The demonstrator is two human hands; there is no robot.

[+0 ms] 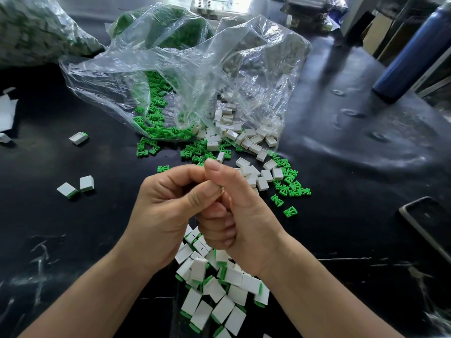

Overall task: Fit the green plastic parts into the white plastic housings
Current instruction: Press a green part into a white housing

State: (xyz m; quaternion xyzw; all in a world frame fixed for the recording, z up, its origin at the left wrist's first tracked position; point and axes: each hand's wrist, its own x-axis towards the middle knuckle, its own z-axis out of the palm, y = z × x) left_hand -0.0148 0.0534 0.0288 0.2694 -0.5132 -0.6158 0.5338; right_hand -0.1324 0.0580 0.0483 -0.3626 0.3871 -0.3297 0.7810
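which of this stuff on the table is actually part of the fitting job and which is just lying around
Job:
- loose green parts
- empty white housings
- pile of fitted units
- clear bags
- left hand and right hand, curled together, what they grip hidden

Lying about:
- blue bottle
- dark flat device
- white paper scraps
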